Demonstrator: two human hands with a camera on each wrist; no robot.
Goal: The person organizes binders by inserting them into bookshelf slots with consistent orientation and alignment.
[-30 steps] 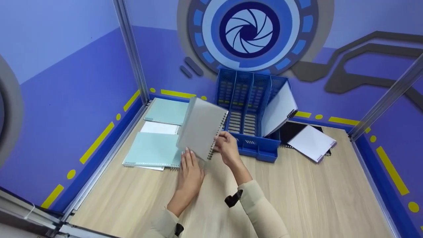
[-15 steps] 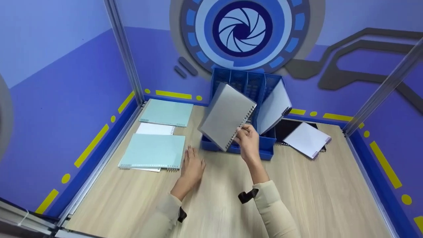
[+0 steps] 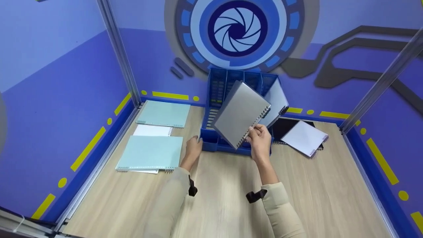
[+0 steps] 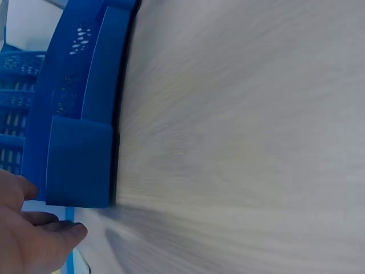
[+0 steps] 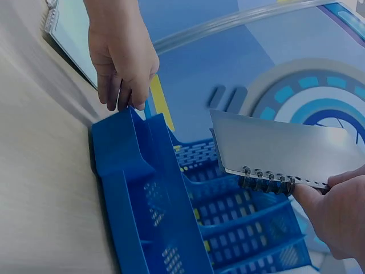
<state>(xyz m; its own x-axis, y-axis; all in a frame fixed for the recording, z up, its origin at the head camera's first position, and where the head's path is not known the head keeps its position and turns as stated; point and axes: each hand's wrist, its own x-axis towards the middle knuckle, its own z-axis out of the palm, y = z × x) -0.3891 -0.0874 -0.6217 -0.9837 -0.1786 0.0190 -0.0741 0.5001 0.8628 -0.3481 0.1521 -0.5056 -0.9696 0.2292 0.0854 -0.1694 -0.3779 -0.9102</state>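
Observation:
In the head view, my right hand [image 3: 260, 142] pinches a grey-covered spiral notebook [image 3: 243, 114] by its coil edge. The notebook is tilted above the front of a blue file organizer [image 3: 211, 147] and hides part of its slots. In the right wrist view, thumb and fingers hold the notebook [image 5: 285, 145] near its black rings. My left hand [image 3: 193, 148] is at the organizer's left front corner. The left wrist view shows its fingers [image 4: 71, 234] loosely bent beside the organizer [image 4: 80, 162]; whether they touch it I cannot tell. A white notebook [image 3: 276, 99] leans in the rightmost slot.
Left of the organizer lie two pale green notebooks, one at the back [image 3: 163, 113] and one in front [image 3: 150, 152], with a white notebook [image 3: 153, 130] between. On the right, a white notebook [image 3: 304, 138] overlaps a black one [image 3: 286, 126]. Metal-framed walls enclose the wooden table [image 3: 224, 198].
My right hand has carried the grey notebook rightward from the green ones to over the organizer. My left hand has left the notebook and moved forward to the organizer's left front corner.

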